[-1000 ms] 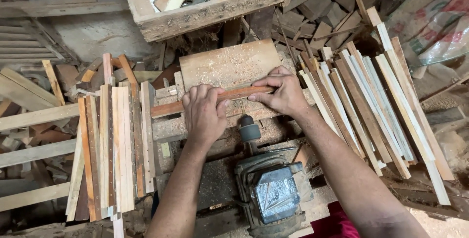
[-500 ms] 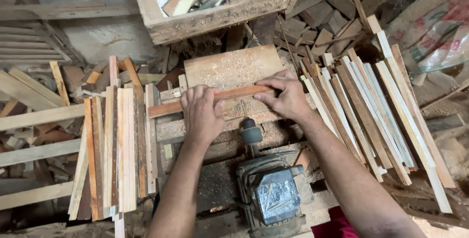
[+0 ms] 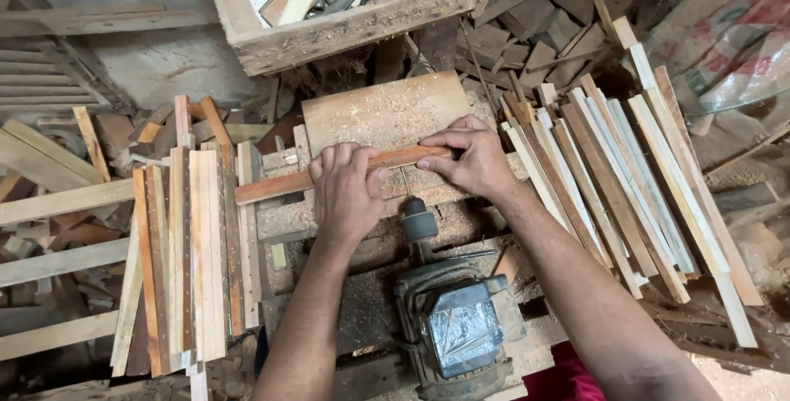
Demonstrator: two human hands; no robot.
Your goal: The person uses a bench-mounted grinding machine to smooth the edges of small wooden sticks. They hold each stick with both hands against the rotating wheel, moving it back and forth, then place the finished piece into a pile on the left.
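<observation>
A long reddish wooden strip (image 3: 271,185) lies crosswise on a sawdust-covered wooden work surface (image 3: 387,109). My left hand (image 3: 346,191) presses down on its middle. My right hand (image 3: 469,158) grips its right end with the fingertips. Just below the strip, between my hands, a small round spindle head (image 3: 418,222) sticks out from a dusty electric motor (image 3: 461,327). The part of the strip under my left hand is hidden.
A stack of cut wooden strips (image 3: 189,261) lies at the left and another fan of longer strips (image 3: 625,187) at the right. A wooden crate (image 3: 362,14) with tools stands at the top. Loose planks (image 3: 49,203) lie at far left, a printed sack (image 3: 732,31) at top right.
The strip has slid leftward under my hands, so more of it sticks out at the left. Both hands stay on it.
</observation>
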